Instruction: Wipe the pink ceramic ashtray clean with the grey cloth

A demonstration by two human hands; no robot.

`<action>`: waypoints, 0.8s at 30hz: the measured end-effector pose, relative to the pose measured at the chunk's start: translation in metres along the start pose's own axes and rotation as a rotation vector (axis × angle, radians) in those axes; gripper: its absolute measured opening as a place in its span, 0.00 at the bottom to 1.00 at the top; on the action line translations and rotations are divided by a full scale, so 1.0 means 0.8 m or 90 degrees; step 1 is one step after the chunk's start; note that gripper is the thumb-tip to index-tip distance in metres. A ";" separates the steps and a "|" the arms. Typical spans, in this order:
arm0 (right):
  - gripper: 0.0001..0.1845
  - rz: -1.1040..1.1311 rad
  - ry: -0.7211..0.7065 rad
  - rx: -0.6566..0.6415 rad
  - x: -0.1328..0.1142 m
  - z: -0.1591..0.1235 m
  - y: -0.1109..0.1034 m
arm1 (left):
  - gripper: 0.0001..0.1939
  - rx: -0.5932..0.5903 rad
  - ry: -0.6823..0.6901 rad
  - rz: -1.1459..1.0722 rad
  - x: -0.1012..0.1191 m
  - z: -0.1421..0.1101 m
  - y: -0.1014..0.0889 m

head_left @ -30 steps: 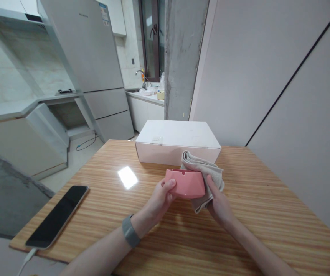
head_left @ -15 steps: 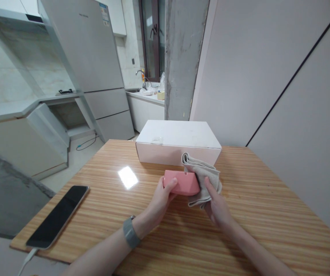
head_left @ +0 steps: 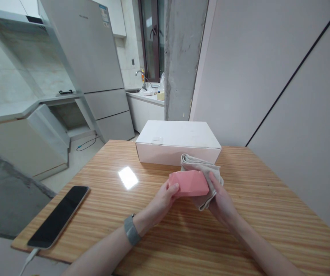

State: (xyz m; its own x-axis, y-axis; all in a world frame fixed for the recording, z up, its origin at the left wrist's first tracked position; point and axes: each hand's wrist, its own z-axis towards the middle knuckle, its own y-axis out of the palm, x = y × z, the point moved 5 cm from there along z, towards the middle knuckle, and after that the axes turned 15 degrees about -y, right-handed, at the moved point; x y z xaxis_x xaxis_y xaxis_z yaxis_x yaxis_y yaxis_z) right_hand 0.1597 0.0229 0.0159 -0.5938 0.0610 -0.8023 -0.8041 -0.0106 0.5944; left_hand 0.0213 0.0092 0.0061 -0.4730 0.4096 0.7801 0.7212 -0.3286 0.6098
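Observation:
A pink case (head_left: 190,183) with angled faces, its exact kind unclear, is held above the table by my left hand (head_left: 166,198). The thumb lies on its near face and the other fingers are mostly hidden behind it. My right hand (head_left: 221,197) grips a folded grey cloth (head_left: 197,163), thumb in front, fingers hidden underneath. The cloth presses against the right end and back of the pink case, which covers part of it. A grey band (head_left: 132,230) circles my left wrist.
Behind my hands a white box (head_left: 178,142) sits on the wooden table (head_left: 101,222). At the left edge lies a black phone (head_left: 58,217) with a white cable (head_left: 28,260) plugged in. A pale wall (head_left: 257,76) borders the right side.
The pink case has shifted slightly right and turned in my left hand, overlapping more of the cloth. My right hand and the cloth have moved a little to the right.

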 end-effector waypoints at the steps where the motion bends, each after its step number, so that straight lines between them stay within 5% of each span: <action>1: 0.21 -0.006 -0.001 -0.005 0.000 0.000 0.001 | 0.28 -0.002 -0.007 0.001 -0.001 0.000 -0.001; 14: 0.21 -0.001 -0.019 0.043 0.000 -0.006 -0.002 | 0.27 0.174 0.034 0.044 0.009 0.000 -0.020; 18: 0.23 -0.019 -0.038 0.020 -0.001 -0.007 0.004 | 0.33 0.261 0.064 0.126 0.012 -0.005 -0.025; 21: 0.23 -0.021 -0.047 0.001 0.001 -0.005 0.004 | 0.36 0.249 0.042 0.110 0.007 0.000 -0.028; 24: 0.21 -0.012 -0.046 0.007 -0.001 -0.001 0.000 | 0.26 0.196 -0.020 0.020 0.004 0.007 -0.030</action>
State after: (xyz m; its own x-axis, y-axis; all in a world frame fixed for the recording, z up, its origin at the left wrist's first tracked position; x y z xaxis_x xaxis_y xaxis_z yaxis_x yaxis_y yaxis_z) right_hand 0.1599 0.0224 0.0168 -0.5751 0.1336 -0.8071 -0.8142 0.0023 0.5806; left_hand 0.0055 0.0228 -0.0067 -0.4358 0.4305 0.7904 0.8570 -0.0698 0.5105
